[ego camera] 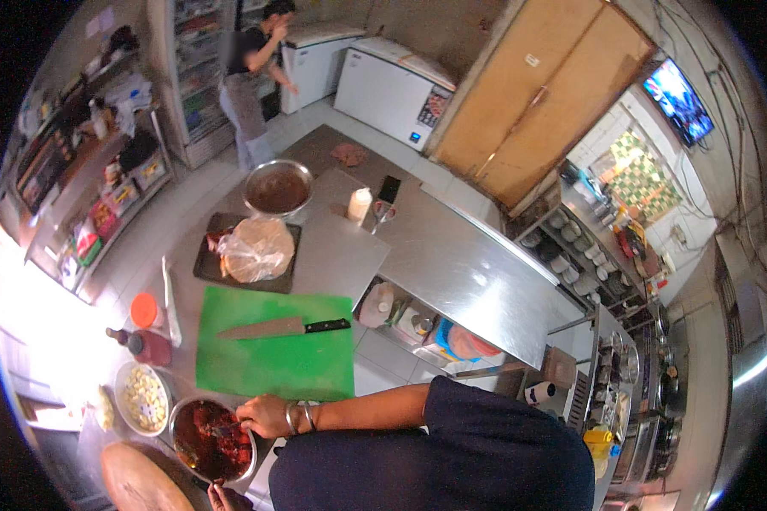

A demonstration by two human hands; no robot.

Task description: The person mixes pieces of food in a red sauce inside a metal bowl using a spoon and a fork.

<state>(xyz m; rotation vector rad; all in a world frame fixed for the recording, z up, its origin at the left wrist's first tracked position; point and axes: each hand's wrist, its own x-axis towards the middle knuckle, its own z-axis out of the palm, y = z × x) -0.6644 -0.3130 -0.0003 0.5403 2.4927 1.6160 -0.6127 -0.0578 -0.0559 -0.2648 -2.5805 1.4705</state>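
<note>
A metal bowl (250,469) of dark red sauce with red chunks stands at the near table edge. My right hand (263,416), with bracelets at the wrist, is over its rim, fingers closed on a utensil dipping into the sauce; the utensil's shape is blurred. My left hand (222,498) shows only partly at the bottom edge, fingers by the bowl's rim and a small black handle (201,484); its grip is unclear. A round wooden board (142,479) lies beside the bowl. Past my right hand is a green cutting board (275,367) bearing a black-handled chef's knife (287,327).
A bowl of pale peeled cloves (143,399), a dark red bottle (150,347) and an orange-lidded container (144,311) stand close by. Farther off are a black tray (281,281) with a plastic-wrapped food stack (259,249), another metal bowl (278,187), and a person (249,83) standing.
</note>
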